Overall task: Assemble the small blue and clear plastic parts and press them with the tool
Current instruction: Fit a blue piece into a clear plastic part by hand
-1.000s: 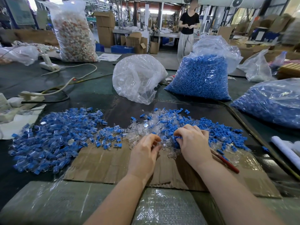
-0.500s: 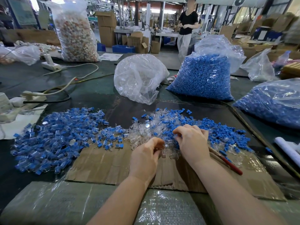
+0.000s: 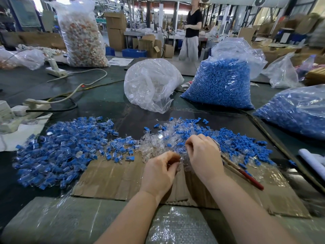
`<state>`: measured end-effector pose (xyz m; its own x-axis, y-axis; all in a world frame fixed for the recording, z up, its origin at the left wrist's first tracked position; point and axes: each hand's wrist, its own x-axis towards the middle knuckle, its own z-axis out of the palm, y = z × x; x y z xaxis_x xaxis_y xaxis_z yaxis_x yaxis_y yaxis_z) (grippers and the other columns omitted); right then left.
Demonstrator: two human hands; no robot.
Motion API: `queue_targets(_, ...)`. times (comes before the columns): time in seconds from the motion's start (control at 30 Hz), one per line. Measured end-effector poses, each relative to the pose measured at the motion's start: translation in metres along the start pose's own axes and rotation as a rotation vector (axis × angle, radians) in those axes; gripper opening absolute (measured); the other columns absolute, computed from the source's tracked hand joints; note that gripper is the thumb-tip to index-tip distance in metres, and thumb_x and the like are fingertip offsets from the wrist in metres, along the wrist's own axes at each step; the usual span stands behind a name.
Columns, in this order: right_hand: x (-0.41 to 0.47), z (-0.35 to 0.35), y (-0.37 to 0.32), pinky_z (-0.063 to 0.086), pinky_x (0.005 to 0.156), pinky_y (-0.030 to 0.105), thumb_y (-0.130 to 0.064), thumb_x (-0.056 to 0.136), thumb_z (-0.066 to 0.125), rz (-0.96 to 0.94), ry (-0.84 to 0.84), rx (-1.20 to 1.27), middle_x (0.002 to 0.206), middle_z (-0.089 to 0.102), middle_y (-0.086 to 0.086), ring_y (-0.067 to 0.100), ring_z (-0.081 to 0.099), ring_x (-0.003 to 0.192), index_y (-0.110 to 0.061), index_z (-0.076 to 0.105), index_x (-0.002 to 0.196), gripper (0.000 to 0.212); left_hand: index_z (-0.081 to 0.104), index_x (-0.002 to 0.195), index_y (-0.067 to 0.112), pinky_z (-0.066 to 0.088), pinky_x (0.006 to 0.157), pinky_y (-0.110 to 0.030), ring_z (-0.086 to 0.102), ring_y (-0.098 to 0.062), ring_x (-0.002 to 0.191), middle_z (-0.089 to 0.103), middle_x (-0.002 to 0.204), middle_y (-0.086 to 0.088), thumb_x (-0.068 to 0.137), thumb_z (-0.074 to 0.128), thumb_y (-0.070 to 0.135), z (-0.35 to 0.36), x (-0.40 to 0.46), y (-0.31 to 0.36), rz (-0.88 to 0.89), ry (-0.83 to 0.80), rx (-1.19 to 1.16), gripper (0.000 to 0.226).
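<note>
Head view: your left hand (image 3: 161, 170) pinched a clear part, your right hand (image 3: 202, 154) curled on something I could not tell, both over the loose parts (image 3: 233, 143) at the cardboard sheet's (image 3: 112, 176) far edge. Assembled pieces (image 3: 59, 148) heaped at its left edge; judged part done, much left. The red-handled tool (image 3: 246, 175) lay untouched toward its right edge. Behind: a bag of blue parts (image 3: 221, 85) and a near-empty clear bag (image 3: 149, 85).

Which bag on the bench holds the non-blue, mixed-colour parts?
The tall bag of orange-and-white parts, standing upright at the far left. The bag of blue parts behind the hands and the one at the right edge hold blue pieces.
</note>
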<state>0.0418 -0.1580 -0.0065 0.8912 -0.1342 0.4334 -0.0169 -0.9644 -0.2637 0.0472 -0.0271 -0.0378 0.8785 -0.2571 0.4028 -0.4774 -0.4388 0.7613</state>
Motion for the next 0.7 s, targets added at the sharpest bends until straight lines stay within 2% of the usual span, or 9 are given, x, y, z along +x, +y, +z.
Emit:
queue_targets(0.1, -0.018, -0.006, -0.001, 0.046, 0.072, 0.024, -0.02, 0.093, 0.053, 0.026, 0.039, 0.148, 0.081, 0.057, -0.005, 0.011, 0.053, 0.075, -0.016, 0.058, 0.089, 0.008, 0.07, 0.103, 0.019, 0.044, 0.08, -0.004, 0.061, 0.004, 0.082, 0.068, 0.091, 0.014, 0.082, 0.069, 0.008, 0.0, 0.0, -0.001, -0.003, -0.012, -0.025, 0.024)
queue_targets(0.23, -0.04, -0.006, 0.0, 0.044, 0.064, 0.029, -0.014, 0.09, 0.059, 0.097, 0.099, 0.276, 0.07, 0.057, -0.006, 0.015, 0.055, 0.065, -0.013, 0.059, 0.081, 0.008, 0.068, 0.106, 0.017, 0.043, 0.08, -0.007, 0.057, 0.003, 0.083, 0.054, 0.089, 0.024, 0.082, 0.067, 0.004, 0.0, 0.001, 0.0, 0.014, -0.032, -0.034, 0.027)
queue_targets(0.3, -0.047, -0.003, 0.001, 0.041, 0.064, 0.027, -0.013, 0.089, 0.06, 0.116, 0.122, 0.331, 0.069, 0.058, -0.007, 0.014, 0.054, 0.065, -0.014, 0.06, 0.081, 0.007, 0.068, 0.106, 0.016, 0.044, 0.082, -0.011, 0.056, -0.002, 0.084, 0.05, 0.087, 0.021, 0.084, 0.065, 0.006, 0.001, 0.003, -0.001, -0.019, -0.061, -0.009, 0.024)
queue_targets(0.4, -0.053, 0.001, 0.001, 0.039, 0.065, 0.023, -0.013, 0.089, 0.06, 0.1, 0.143, 0.388, 0.074, 0.058, -0.007, 0.012, 0.053, 0.07, -0.016, 0.059, 0.083, 0.007, 0.068, 0.091, 0.023, 0.044, 0.079, -0.011, 0.056, -0.003, 0.082, 0.054, 0.085, 0.017, 0.084, 0.066, 0.009, 0.0, 0.004, -0.003, -0.064, -0.063, -0.017, 0.016)
queue_targets(0.47, -0.054, 0.002, 0.0, 0.036, 0.067, 0.019, -0.013, 0.088, 0.061, 0.088, 0.163, 0.399, 0.076, 0.055, -0.01, 0.009, 0.05, 0.073, -0.019, 0.057, 0.082, 0.01, 0.061, 0.08, 0.031, 0.044, 0.074, -0.009, 0.057, 0.001, 0.077, 0.06, 0.082, 0.014, 0.084, 0.066, 0.009, 0.0, 0.004, -0.003, -0.099, -0.068, -0.068, 0.023)
queue_targets(0.53, -0.055, 0.004, -0.001, 0.032, 0.068, 0.017, -0.012, 0.088, 0.062, 0.079, 0.172, 0.394, 0.076, 0.052, -0.011, 0.007, 0.047, 0.074, -0.02, 0.056, 0.082, 0.011, 0.059, 0.076, 0.034, 0.048, 0.072, -0.014, 0.06, -0.002, 0.074, 0.064, 0.077, 0.011, 0.084, 0.066, 0.01, -0.001, 0.004, -0.003, -0.138, -0.084, -0.124, 0.027)
queue_targets(0.6, -0.056, 0.005, -0.001, 0.034, 0.07, 0.021, -0.012, 0.087, 0.063, 0.076, 0.163, 0.389, 0.076, 0.053, -0.011, 0.008, 0.047, 0.074, -0.019, 0.058, 0.082, 0.01, 0.06, 0.076, 0.034, 0.051, 0.072, -0.019, 0.061, -0.004, 0.073, 0.065, 0.074, 0.01, 0.084, 0.066, 0.009, -0.001, 0.004, -0.002, -0.163, -0.091, -0.16, 0.027)
queue_targets(0.7, -0.057, 0.006, -0.001, 0.04, 0.073, 0.032, -0.013, 0.087, 0.063, 0.075, 0.13, 0.374, 0.076, 0.055, -0.009, 0.013, 0.05, 0.074, -0.016, 0.06, 0.081, 0.008, 0.062, 0.077, 0.029, 0.05, 0.067, -0.015, 0.061, -0.001, 0.068, 0.066, 0.073, 0.007, 0.084, 0.066, 0.006, -0.003, 0.005, -0.001, -0.189, -0.092, -0.228, 0.024)
